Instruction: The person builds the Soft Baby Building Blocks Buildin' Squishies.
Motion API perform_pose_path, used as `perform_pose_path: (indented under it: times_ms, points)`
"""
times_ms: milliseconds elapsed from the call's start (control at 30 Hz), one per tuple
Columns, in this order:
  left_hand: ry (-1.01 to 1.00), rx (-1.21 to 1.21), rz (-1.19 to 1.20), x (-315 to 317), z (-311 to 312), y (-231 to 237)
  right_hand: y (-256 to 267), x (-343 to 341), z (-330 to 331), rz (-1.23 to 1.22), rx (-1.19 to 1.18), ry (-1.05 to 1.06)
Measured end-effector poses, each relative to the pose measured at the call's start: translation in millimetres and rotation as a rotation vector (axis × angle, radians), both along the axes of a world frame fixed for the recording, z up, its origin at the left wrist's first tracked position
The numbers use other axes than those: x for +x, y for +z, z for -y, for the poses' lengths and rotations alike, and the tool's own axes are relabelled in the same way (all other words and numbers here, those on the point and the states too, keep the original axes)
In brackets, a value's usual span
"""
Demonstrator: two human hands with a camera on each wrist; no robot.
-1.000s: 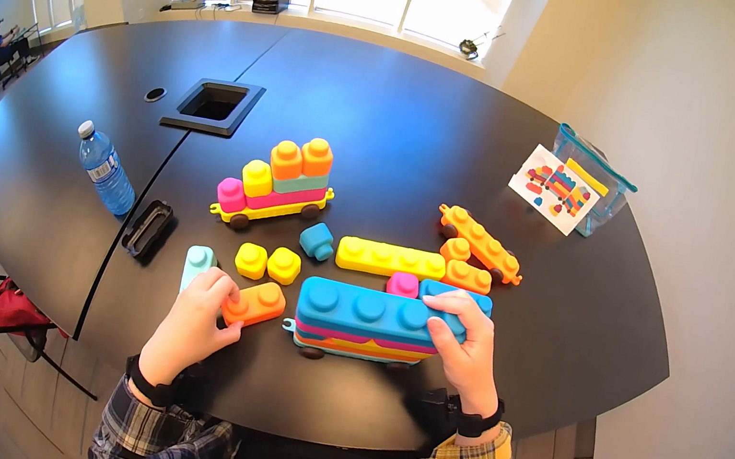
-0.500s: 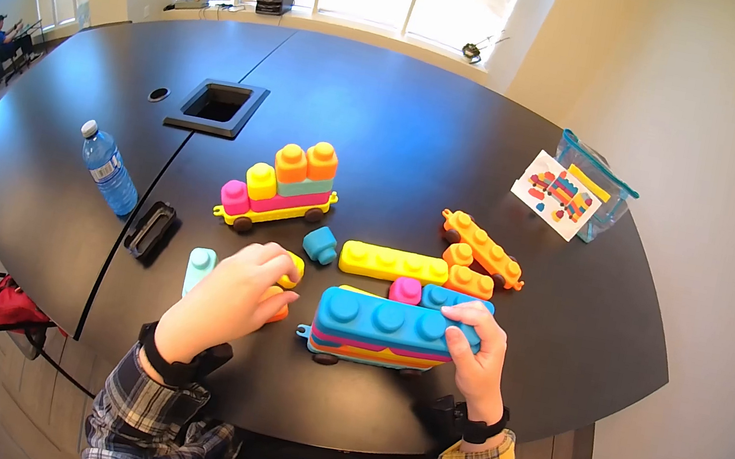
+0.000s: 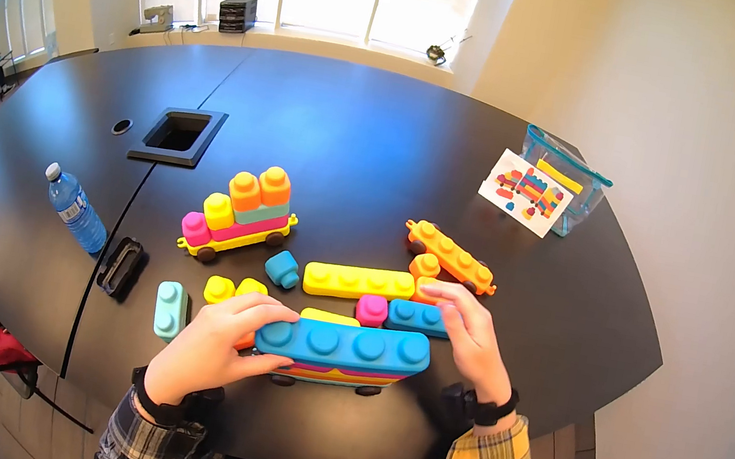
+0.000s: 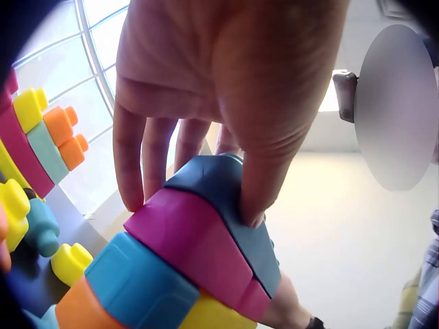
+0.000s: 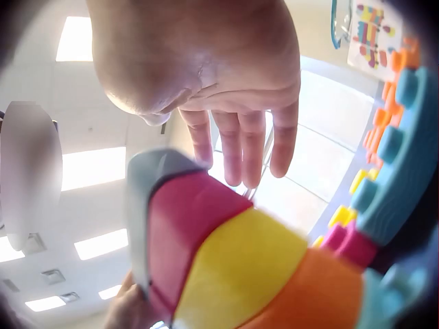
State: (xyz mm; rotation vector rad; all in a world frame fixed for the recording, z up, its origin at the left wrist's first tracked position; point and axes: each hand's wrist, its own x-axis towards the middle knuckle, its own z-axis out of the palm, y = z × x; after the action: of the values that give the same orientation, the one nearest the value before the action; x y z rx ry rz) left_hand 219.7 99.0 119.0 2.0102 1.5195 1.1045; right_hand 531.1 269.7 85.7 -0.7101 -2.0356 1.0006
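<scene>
A wheeled toy train car (image 4: 156, 277) of stacked building blocks stands near the front of the table, a long blue building block (image 3: 346, 347) as its top layer. My left hand (image 3: 225, 334) grips the blue block's left end, thumb on the near side and fingers on the far side. Off the car's right end, my right hand (image 3: 473, 343) holds nothing, its fingers extended over another blue block (image 3: 416, 317). Behind the car lie a long yellow block (image 3: 359, 283) and a pink block (image 3: 370, 310). An orange block is mostly hidden behind my left hand.
Farther back stand a yellow-based train car with stacked blocks (image 3: 238, 218) and an orange train car (image 3: 453, 255). A mint block (image 3: 170, 309), a water bottle (image 3: 77, 208) and a black case (image 3: 122, 268) lie left. A picture card (image 3: 525, 194) leans against a clear bag (image 3: 585, 196).
My left hand has left the orange block and moved right onto the car's left end. My right hand has let go of the car's right end.
</scene>
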Motion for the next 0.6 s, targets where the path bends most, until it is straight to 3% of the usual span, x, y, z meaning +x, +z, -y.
perform_pose_path:
  times_ms: [67, 167, 400, 500, 600]
  points:
    - [0.0, 0.03, -0.004, -4, 2, -2, 1, 1, -7, 0.114, 0.115, -0.025]
    - [0.032, 0.054, -0.002, -9, 5, -3, -8, -6, -11, 0.435, 0.412, 0.157]
    - [0.054, 0.092, 0.003, -12, 6, -9, -31, -31, -14, 0.484, 0.614, 0.228]
    - [0.053, 0.1, -0.006, -12, 6, -10, -33, -34, -27, 0.468, 0.642, 0.156]
    - [0.052, 0.071, -0.007, -11, 7, -7, -26, -35, -62, 0.575, 0.612, -0.208]
